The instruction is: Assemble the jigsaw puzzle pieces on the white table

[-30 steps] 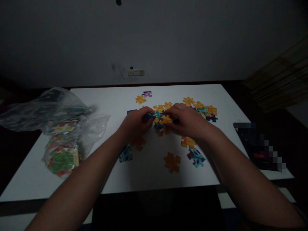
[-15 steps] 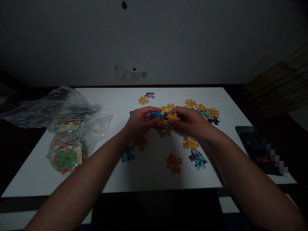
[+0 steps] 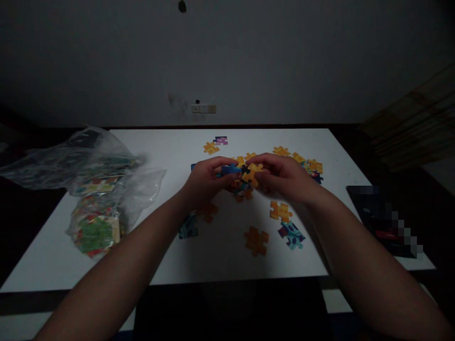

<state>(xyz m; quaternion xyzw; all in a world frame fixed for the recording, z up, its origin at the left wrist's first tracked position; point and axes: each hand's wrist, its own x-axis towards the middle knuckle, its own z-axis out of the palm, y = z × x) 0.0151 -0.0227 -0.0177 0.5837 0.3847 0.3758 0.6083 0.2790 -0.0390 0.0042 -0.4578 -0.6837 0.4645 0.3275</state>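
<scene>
Both my hands meet above the middle of a white table (image 3: 170,147). My left hand (image 3: 206,181) pinches a blue puzzle piece (image 3: 230,169) between thumb and fingers. My right hand (image 3: 284,177) grips an orange puzzle piece (image 3: 253,174) turned back side up. The two pieces touch edge to edge a little above the table. Several more pieces lie under and around the hands, most of them orange side up, such as one (image 3: 256,240) near the front and one (image 3: 280,211) below my right wrist. A blue and purple piece (image 3: 291,235) lies face up beside them.
A clear plastic bag (image 3: 95,189) with colourful puzzle sets lies on the table's left end. A dark flat object (image 3: 380,218) rests at the right edge. A purple piece (image 3: 221,140) and an orange piece (image 3: 211,148) lie toward the far side. The room is dim.
Both hands have lifted slightly off the pile and brought the blue and orange pieces together. The orange piece in my right hand has tilted toward the blue one.
</scene>
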